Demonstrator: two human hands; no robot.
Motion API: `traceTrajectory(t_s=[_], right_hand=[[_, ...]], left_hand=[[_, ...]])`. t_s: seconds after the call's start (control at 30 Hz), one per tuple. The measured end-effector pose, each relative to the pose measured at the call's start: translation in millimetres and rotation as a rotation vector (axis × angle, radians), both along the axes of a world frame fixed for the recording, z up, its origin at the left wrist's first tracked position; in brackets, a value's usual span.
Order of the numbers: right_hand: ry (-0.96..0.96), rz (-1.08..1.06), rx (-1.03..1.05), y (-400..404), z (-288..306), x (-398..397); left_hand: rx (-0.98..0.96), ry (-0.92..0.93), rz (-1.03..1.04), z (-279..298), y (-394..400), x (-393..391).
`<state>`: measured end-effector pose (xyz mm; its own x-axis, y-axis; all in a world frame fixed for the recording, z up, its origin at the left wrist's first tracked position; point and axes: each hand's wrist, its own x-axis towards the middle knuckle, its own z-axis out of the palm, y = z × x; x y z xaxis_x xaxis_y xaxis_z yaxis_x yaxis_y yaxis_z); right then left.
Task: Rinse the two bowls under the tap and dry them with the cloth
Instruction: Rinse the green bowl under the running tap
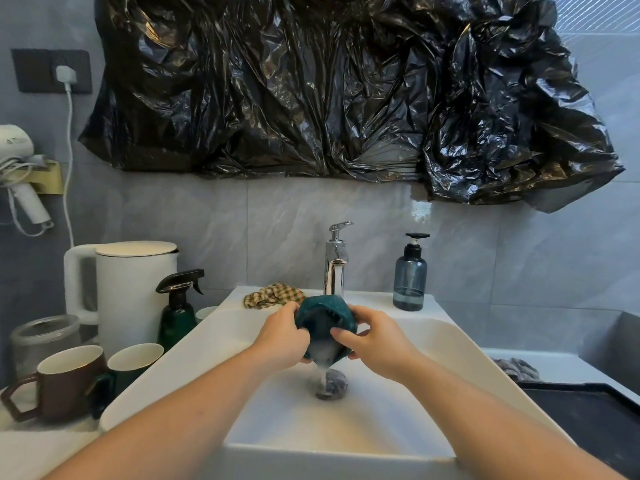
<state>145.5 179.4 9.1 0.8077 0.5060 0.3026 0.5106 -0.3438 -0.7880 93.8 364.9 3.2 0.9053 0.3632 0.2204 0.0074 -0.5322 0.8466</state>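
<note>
The teal bowl [327,323], tilted under the tap [335,268] and spilling water, looks stiff, breakable and slippery when wet, so its rim at three and nine o'clock seems the safest hold. The left hand [282,336] and right hand [375,344] curl round those sides. One bowl shows; one checked cloth [272,295] lies at ten o'clock.

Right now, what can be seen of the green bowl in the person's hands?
The green bowl is dark teal with a speckled outside, ceramic by the look of it. It is held tilted under the tap, its opening facing the camera and downward, over the white sink. The left hand grips its left side and the right hand its right, fingers curled over the rim. Water pours from its lower edge toward the drain.
</note>
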Motion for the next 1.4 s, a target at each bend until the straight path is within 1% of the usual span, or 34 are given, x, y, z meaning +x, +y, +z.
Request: traceTrajectory(t_s=[0.1, 0.2, 0.37, 0.43, 0.53, 0.6, 0.7, 0.77, 0.8, 0.87, 1.03, 1.07, 1.13, 1.23, 1.4], right_hand=[[0.034, 0.006, 0.038, -0.7, 1.3, -1.0], [0.075, -0.002, 0.019, -0.6, 5.4, -2.7], [0.051, -0.074, -0.045, 12.6, 24.8, 10.6], [0.04, -0.066, -0.03, 18.4, 23.7, 11.4], [0.05, -0.079, -0.01, 18.2, 13.9, 10.4], [0.099, -0.099, -0.017, 15.2, 11.0, 12.4], [0.166, -0.112, 0.019, 11.0, 11.0, 12.8], [0.199, -0.142, 0.046, 9.1, 12.0, 13.0], [0.218, -0.159, 0.062, 7.9, 12.4, 13.3], [0.256, -0.183, 0.091, 5.3, 13.7, 13.3], [0.328, -0.186, 0.13, 0.6, 14.2, 15.3], [0.332, -0.181, 0.122, 0.7, 13.8, 14.7], [0.341, -0.172, 0.113, 2.1, 13.1, 14.5], [0.373, -0.149, 0.133, 5.5, 12.6, 11.4], [0.479, -0.075, 0.133, 4.6, 17.0, 10.7]], left_hand=[[-0.118, 0.024, -0.027, 2.7, -2.9, -2.0], [-0.138, 0.018, -0.056, 1.1, -4.4, -0.6], [-0.105, -0.066, -0.054, 1.8, -4.6, -0.3], [-0.065, -0.085, -0.016, 4.4, -1.0, -2.7], [0.099, -0.065, 0.023, 4.6, 4.4, -5.9], [0.173, -0.082, 0.001, 8.4, 2.5, -7.6], [0.211, -0.126, -0.071, 24.1, -7.4, -5.7], [0.245, -0.094, -0.074, 37.3, -13.1, 1.6], [0.239, -0.071, -0.074, 42.2, -14.1, 7.2], [0.159, -0.016, -0.081, 46.3, -15.5, 16.8], [-0.164, 0.036, -0.105, 28.8, -18.5, 20.0], [-0.175, 0.059, -0.123, 25.0, -18.7, 18.0], [-0.137, 0.095, -0.121, 19.1, -17.5, 17.7], [-0.132, 0.095, -0.056, 17.6, -16.2, 17.0], [-0.156, 0.08, 0.065, 23.5, -16.9, 12.8]])
